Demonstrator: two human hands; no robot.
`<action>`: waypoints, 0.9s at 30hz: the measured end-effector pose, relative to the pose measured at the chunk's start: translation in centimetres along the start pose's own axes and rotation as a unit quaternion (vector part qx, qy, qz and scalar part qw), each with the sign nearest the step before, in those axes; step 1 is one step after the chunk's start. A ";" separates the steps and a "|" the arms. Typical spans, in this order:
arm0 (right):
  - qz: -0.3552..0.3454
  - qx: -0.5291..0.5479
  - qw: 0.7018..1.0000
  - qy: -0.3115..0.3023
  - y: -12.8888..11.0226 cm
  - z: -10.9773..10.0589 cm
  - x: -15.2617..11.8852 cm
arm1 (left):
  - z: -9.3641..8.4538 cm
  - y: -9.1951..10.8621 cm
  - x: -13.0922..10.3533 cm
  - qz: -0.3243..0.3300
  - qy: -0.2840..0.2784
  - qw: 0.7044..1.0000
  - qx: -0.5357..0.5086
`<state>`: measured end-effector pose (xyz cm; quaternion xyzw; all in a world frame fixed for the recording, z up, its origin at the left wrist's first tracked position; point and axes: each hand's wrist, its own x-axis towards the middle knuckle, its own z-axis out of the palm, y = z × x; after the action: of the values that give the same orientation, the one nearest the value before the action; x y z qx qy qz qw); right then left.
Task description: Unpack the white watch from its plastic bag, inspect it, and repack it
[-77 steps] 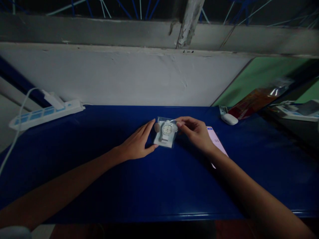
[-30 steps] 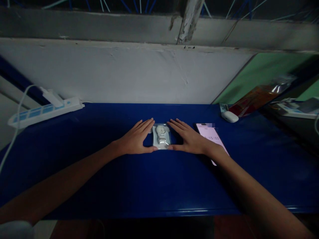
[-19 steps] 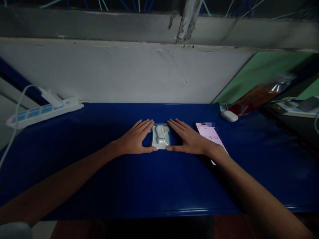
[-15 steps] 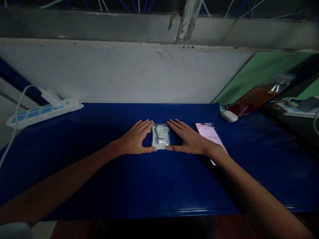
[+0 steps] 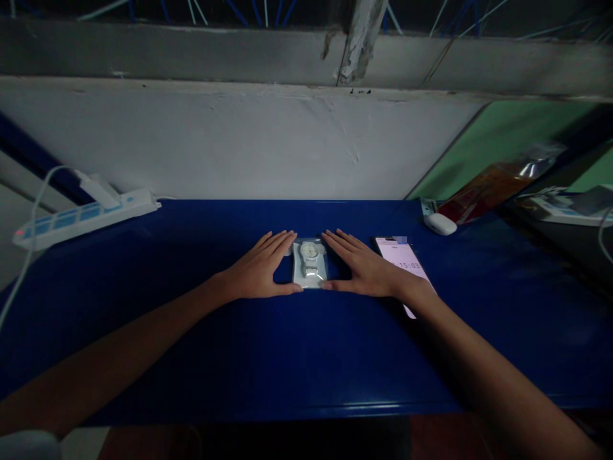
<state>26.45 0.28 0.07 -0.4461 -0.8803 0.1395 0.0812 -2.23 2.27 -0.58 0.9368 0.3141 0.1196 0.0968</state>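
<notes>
Flanking a bagged watch (image 5: 310, 251) with two spread hands

Lying flat on the blue table (image 5: 297, 364), a pale watch sits inside a small clear bag (image 5: 299, 271), its round dial toward the far edge and its strap toward the person. The left hand (image 5: 261, 267) rests on the left side of the bag, palm down, thumb stretched wide from the other fingers; the thumb tip meets the near left corner. The right hand (image 5: 361, 265) mirrors it on the other side, equally wide, with its thumb at the near right corner and its fingertips by the far one. Neither hand grips anything; whether the fingertips press on the bag, one cannot tell.

Just beside the right hand lies a phone (image 5: 400, 255) with a lit screen showing digits, partly covered by the right wrist. Farther right, near the back, a small white case (image 5: 440, 223) sits by a leaning bottle (image 5: 498, 182) of reddish-brown contents. At the far left stands a white power strip (image 5: 86, 220) with an adapter (image 5: 101, 191) plugged in and a white cable (image 5: 34, 214) looping down.
</notes>
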 end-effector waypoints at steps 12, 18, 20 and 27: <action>0.059 -0.028 0.992 0.104 -1.2 -2.1 0.1 | -0.1 0.1 -0.1 -0.002 0.017 1.000 -0.014; -0.024 0.074 0.994 0.081 -1.0 -2.2 0.3 | 0.1 -0.3 0.2 -0.022 0.039 0.998 -0.036; -0.012 0.066 0.993 0.094 -0.8 -2.1 0.2 | 0.1 -0.3 0.2 -0.017 0.033 0.999 -0.033; -0.010 0.018 0.998 0.053 0.1 -1.6 0.0 | 0.4 -0.3 0.1 -0.024 0.028 0.999 -0.032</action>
<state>26.99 0.57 1.59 -0.4427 -0.8764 0.1307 0.1373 -2.22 2.53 -0.97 0.9218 0.3348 0.1538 0.1203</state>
